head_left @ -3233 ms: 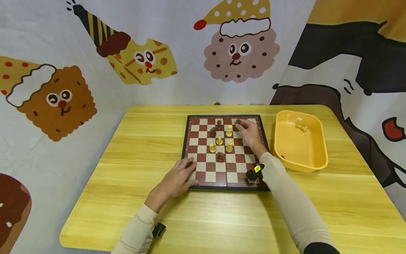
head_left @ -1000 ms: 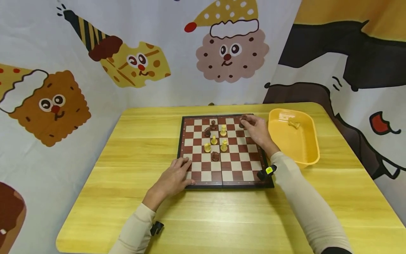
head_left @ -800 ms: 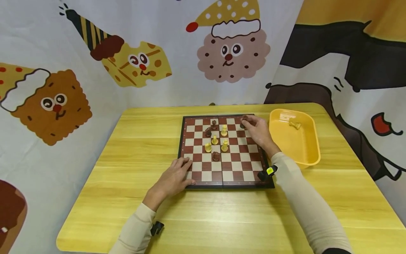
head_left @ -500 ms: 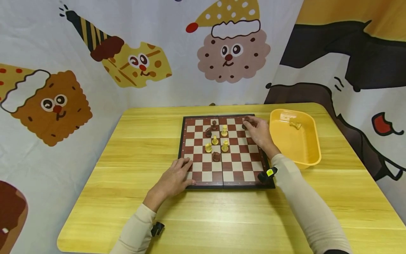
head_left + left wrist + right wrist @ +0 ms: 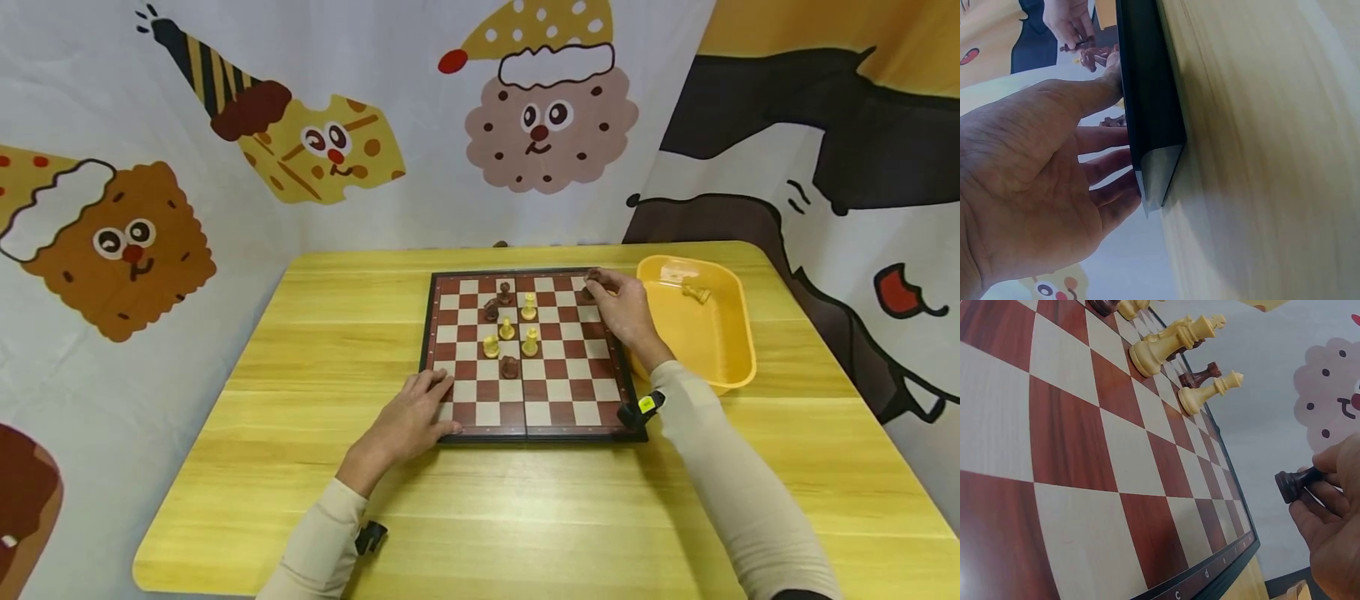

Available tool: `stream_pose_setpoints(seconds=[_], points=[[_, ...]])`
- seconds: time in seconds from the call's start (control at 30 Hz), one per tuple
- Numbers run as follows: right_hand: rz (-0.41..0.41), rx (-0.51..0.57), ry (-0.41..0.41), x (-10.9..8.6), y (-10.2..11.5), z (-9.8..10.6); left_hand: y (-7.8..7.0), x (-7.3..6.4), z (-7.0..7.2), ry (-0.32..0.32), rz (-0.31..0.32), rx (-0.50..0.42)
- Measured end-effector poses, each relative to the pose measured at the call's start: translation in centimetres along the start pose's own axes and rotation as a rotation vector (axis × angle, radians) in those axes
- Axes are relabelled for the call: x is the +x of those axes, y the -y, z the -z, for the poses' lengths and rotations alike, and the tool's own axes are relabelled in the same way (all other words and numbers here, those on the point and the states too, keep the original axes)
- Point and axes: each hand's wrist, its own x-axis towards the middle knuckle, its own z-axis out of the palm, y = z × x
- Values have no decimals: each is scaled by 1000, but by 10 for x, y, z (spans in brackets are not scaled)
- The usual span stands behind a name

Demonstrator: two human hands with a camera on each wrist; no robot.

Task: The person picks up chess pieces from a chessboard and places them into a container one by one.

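My right hand (image 5: 628, 315) is at the far right corner of the chessboard (image 5: 555, 390), fingertips pinching a dark brown chess piece (image 5: 1291, 485). In the right wrist view its base shows and the fingers cover its top. My left hand (image 5: 405, 421) rests on the board's near left corner, its thumb and fingers lying over the edge without gripping a piece. Several pale yellow chess pieces (image 5: 531, 342) stand mid-board. Dark pieces stand among them: a knight-like one (image 5: 491, 310), one farther back (image 5: 505, 292) and one nearer (image 5: 509, 367).
Just right of the board sits a yellow plastic tray (image 5: 750, 367) with a pale chess piece (image 5: 696, 292) lying on its side in it. Everything stands on a wood-grain table (image 5: 495, 517). A cartoon-printed curtain (image 5: 435, 217) hangs behind the table's far edge.
My right hand has moved rightward along the board's back rows to the far right corner, carrying the dark chess piece. The left hand keeps its place on the board. The head view has shifted slightly.
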Motion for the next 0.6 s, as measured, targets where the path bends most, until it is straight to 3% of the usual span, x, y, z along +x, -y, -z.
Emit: stream_pose_setpoints(seconds=[0.6], points=[[-51,17,-62,-1,-4,4,1,1,-1,-3,-5,3]])
